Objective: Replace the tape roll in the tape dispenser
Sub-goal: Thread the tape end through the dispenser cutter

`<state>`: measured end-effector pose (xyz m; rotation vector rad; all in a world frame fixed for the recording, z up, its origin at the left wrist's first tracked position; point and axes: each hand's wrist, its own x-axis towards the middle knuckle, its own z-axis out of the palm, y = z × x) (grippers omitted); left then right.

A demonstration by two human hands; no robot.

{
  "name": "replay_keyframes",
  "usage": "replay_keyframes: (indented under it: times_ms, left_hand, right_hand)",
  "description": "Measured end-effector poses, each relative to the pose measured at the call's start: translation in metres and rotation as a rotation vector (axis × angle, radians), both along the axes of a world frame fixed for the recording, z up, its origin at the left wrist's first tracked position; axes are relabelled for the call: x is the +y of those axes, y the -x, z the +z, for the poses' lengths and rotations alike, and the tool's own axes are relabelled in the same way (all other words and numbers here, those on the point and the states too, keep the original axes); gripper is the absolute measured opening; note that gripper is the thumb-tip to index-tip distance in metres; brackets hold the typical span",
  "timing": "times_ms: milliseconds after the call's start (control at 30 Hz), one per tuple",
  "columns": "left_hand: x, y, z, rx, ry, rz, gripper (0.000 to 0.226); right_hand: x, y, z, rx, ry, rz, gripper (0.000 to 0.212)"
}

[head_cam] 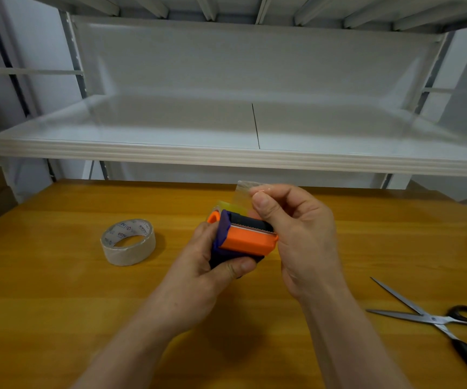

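Spare roll [128, 241] left, scissors [434, 318] right.

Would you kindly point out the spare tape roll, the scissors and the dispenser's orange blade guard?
spare tape roll [128, 242], head view, outer wall.
scissors [429, 318], head view, pivot.
orange blade guard [247, 242], head view, front face.

Spare roll [128, 242] left, scissors [448, 322] right

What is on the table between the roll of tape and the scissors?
In the head view, two hands: the left hand holds the orange and purple tape dispenser, between the clear tape roll and black-handled scissors; the right hand pinches its tape end.
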<state>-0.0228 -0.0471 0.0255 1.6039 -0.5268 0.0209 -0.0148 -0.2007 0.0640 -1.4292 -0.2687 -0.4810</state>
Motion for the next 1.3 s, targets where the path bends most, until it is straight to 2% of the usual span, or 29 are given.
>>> replay_keyframes:
  times_ms: [133,500,533,633,667,967,1100,1233,1300]
  left_hand:
    - [0.002,0.0,0.0,-0.013,-0.044,-0.017,0.04]
    - [0.001,0.002,0.004,-0.056,-0.071,-0.001,0.035]
    - [0.001,0.002,0.004,-0.061,-0.073,-0.003,0.034]
    - [0.002,0.002,0.003,-0.062,-0.084,-0.003,0.034]
    - [0.002,0.002,0.003,-0.061,-0.086,-0.004,0.034]
    - [0.005,0.0,0.002,-0.081,-0.157,0.004,0.038]
    - [0.007,0.0,0.003,-0.101,-0.173,0.014,0.038]
    - [0.007,0.001,0.004,-0.113,-0.179,0.015,0.034]
    - [0.006,0.001,0.004,-0.122,-0.178,0.017,0.035]
  right_hand:
    - [-0.003,0.0,0.001,0.024,0.004,0.039,0.024]
    - [-0.005,-0.003,-0.001,0.114,-0.074,0.041,0.017]
    - [-0.005,-0.002,0.0,0.119,-0.071,0.046,0.021]
    - [-0.007,-0.001,0.002,0.148,-0.014,0.075,0.056]
    - [-0.007,-0.001,0.002,0.148,0.007,0.074,0.059]
    - [-0.013,-0.001,0.004,0.138,0.0,0.125,0.018]
    - [-0.014,0.001,0.006,0.093,0.008,0.101,0.024]
    - [-0.011,0.001,0.006,0.06,-0.012,0.085,0.014]
    - [-0.009,0.002,0.007,0.037,-0.016,0.058,0.018]
